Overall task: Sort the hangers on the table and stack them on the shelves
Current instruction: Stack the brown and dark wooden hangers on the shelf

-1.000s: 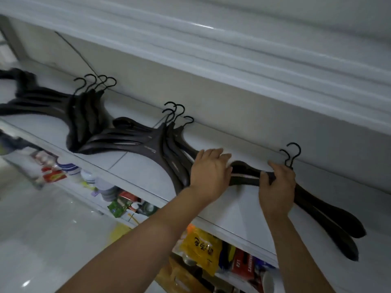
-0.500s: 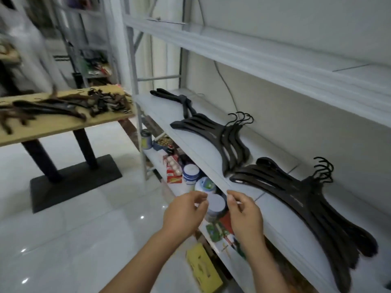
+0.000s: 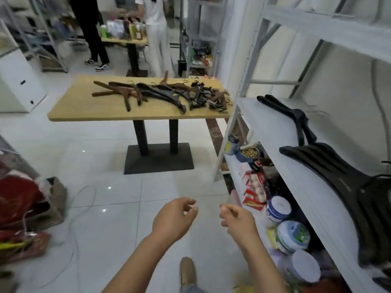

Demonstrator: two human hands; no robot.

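On my feed both hands hang in front of me over the white tiled floor (image 3: 105, 166). The left hand (image 3: 173, 218) has its fingers loosely curled, thumb and forefinger close together with nothing between them; I read it as released. The right hand (image 3: 239, 220) looks the same: fingers slack and bent, gripping nothing. The two hands are near each other but apart.

The hangers I have to sort lie well ahead of the fingers, on the wooden table (image 3: 84, 111) across the floor. I see brown wooden hangers (image 3: 118, 92) toward its left. Dark curved hangers (image 3: 167, 96) lie in the middle, overlapping the brown ones. A tangled heap of small clip hangers (image 3: 209, 96) sits at the right end.

To my right stands the white shelf (image 3: 275, 140). On it a stack of black hangers (image 3: 338, 172) lies fanned out, nearer to the right hand than anything on the table, yet not touching it. Farther back on the same board lies a second bunch of black hangers (image 3: 296, 117). The board below holds tubs (image 3: 279, 208), a red packet (image 3: 254, 191) and a tin (image 3: 231, 144). A shoe (image 3: 187, 269) shows beneath the hands, and two people (image 3: 156, 28) stand at a far table (image 3: 127, 40).
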